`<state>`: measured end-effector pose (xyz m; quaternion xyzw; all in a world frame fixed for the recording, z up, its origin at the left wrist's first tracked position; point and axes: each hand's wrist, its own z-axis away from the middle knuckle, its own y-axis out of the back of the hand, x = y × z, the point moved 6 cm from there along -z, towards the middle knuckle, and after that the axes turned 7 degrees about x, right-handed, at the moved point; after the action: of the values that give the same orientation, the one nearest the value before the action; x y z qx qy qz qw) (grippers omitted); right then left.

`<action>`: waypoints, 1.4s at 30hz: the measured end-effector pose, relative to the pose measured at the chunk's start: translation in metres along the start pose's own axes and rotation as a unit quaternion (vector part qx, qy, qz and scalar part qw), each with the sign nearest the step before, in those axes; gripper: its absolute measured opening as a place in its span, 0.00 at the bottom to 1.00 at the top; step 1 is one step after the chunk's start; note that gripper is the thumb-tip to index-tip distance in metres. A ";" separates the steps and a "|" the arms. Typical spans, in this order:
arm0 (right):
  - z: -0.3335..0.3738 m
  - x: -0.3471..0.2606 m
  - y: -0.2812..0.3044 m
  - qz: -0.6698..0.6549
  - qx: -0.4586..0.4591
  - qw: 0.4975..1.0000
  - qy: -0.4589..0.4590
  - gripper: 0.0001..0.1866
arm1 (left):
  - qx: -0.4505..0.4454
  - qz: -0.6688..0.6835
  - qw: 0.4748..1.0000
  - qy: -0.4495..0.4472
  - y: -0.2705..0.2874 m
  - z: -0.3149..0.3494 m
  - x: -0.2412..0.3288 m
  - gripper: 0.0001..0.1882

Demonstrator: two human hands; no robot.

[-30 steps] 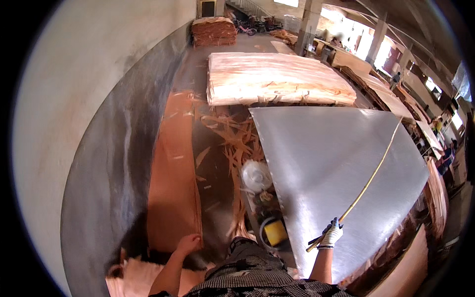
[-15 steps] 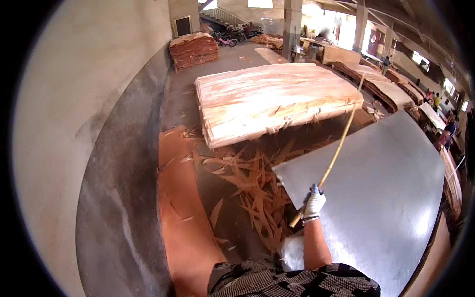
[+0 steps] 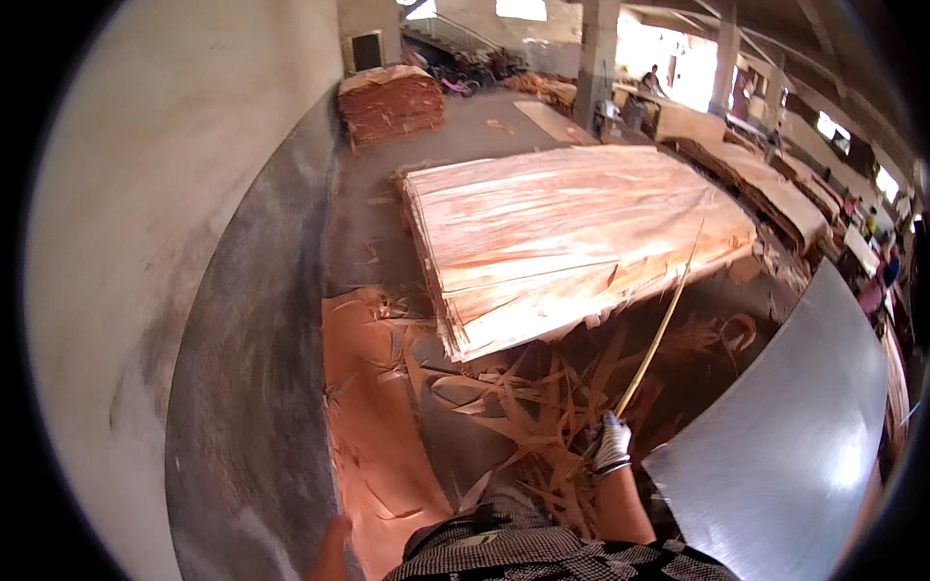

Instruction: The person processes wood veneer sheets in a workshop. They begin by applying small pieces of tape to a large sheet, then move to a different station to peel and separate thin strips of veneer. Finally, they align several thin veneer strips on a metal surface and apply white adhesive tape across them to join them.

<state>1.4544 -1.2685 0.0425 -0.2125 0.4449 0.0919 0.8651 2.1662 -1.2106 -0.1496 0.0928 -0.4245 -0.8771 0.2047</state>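
My right hand (image 3: 612, 445), in a white glove with blue at the fingers, is closed around a long thin yellowish bamboo stick (image 3: 654, 353). The stick slants up and away, its far tip seen against the stack of wood veneer sheets (image 3: 581, 208). A blurred bare part of my left arm or hand (image 3: 332, 550) shows at the lower edge; its fingers cannot be made out. To the right of my right hand lies a large smooth grey sheet (image 3: 785, 436). Torn veneer strips (image 3: 552, 412) litter the floor below and ahead of the hand.
A long reddish veneer sheet (image 3: 373, 416) lies on the floor at left, beside the wall (image 3: 116, 242). Another veneer stack (image 3: 392, 105) stands farther back. A pillar (image 3: 598, 63) rises behind the main stack. More veneer piles (image 3: 756, 184) and several people are at the far right.
The view has shifted, and the grey sheet now sits farther right, uncovering more floor scraps. My right hand still grips the stick, now lower in view. Part of my left arm or hand has appeared.
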 end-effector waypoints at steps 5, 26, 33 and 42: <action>-0.063 -0.011 -0.038 0.105 0.081 0.991 0.030 0.08 | 0.201 0.262 0.885 -0.329 0.264 -0.069 0.334 0.14; -0.266 0.235 -0.499 0.276 -0.004 0.938 -0.208 0.13 | -0.187 0.077 0.978 -0.061 0.362 -0.338 0.189 0.18; -0.304 0.367 -0.524 0.292 0.060 0.928 -0.223 0.16 | 0.028 0.038 0.952 -0.303 0.585 -0.593 0.405 0.14; -0.180 0.179 -0.634 0.374 0.223 0.892 0.125 0.15 | -0.004 0.036 0.803 -0.595 0.669 -0.487 0.807 0.15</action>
<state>1.6492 -1.9211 -0.0133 0.1579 0.6049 0.2797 0.7287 1.7926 -2.2799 0.0801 -0.4635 -0.4622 -0.7539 -0.0568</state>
